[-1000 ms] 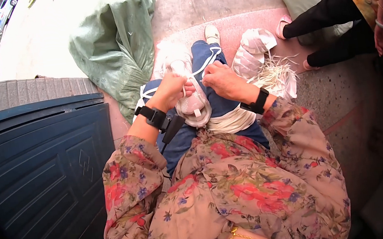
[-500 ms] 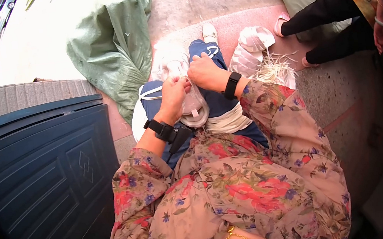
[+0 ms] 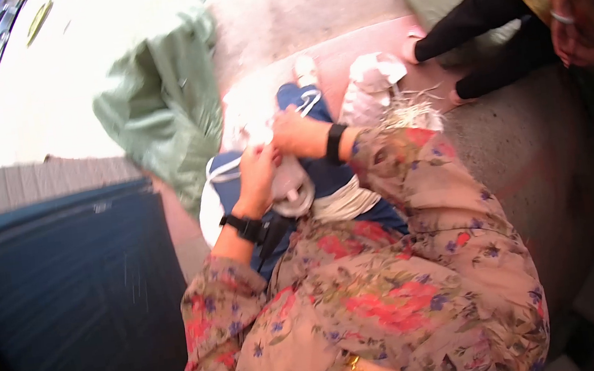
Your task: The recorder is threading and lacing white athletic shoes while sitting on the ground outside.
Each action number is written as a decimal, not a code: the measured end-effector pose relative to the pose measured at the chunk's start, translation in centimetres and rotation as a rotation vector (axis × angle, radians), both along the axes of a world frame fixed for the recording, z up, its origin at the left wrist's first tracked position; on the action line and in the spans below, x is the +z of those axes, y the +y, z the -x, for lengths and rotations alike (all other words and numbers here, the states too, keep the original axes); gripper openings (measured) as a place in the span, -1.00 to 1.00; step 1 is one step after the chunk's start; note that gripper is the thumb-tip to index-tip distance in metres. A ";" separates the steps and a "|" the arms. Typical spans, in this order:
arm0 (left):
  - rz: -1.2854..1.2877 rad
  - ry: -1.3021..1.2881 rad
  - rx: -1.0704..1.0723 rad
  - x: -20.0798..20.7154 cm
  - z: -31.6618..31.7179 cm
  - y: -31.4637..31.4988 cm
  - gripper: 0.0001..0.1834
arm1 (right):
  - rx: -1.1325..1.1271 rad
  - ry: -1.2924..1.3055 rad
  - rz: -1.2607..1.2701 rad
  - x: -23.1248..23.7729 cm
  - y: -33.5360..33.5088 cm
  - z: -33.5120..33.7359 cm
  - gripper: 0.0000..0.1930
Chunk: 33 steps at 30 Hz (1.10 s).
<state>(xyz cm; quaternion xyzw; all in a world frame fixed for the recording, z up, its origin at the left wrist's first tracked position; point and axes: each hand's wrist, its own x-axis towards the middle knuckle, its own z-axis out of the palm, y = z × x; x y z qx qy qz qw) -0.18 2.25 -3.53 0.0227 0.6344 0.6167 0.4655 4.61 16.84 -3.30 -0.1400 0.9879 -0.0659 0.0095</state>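
The person sits with legs stretched out in blue trousers [image 3: 325, 174], and both hands meet over the lap on a pale, whitish bundle [image 3: 291, 186] that looks like a soft bag or cloth; the motion blur makes its exact kind hard to tell. The left hand [image 3: 258, 172], with a black watch on its wrist, is curled against the left side of the bundle, fingers closed on its edge. The right hand [image 3: 294, 134], with a black band on its wrist, lies just above the bundle with its fingers folded onto the upper part, though what they pinch is hidden under the hand itself. The lower end of the bundle rests on the lap, partly covered by the flowered sleeves [image 3: 416, 193]. A white cord or trim [image 3: 225, 172] curves out to the left of the bundle. Beyond the bundle, toward the feet, a white shoe [image 3: 305, 69] shows, washed out by glare. To the right of the bundle lies a crumpled white bag [image 3: 373, 80] with pale straw-like strands [image 3: 410, 108] beside it. To the left of the bundle a green sack [image 3: 170, 119] lies slumped, and a dark blue bin [image 3: 65, 288] fills the near left, cut off by the rim. Far right of the bundle, another person's dark legs [image 3: 494, 35] enter, the body out of view.
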 end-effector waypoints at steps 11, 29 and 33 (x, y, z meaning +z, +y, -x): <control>-0.050 -0.035 0.072 0.5 0.3 -1.1 -0.87 | -0.181 0.000 0.451 -3.6 0.3 0.7 -0.86; 0.657 1.111 -0.631 2.2 0.7 1.9 -0.82 | -0.426 -0.168 0.760 -3.2 -1.1 -0.3 -0.81; 0.666 1.201 -0.682 2.0 0.7 1.9 -0.79 | -0.447 -0.056 0.955 -3.0 -1.4 -1.3 -0.80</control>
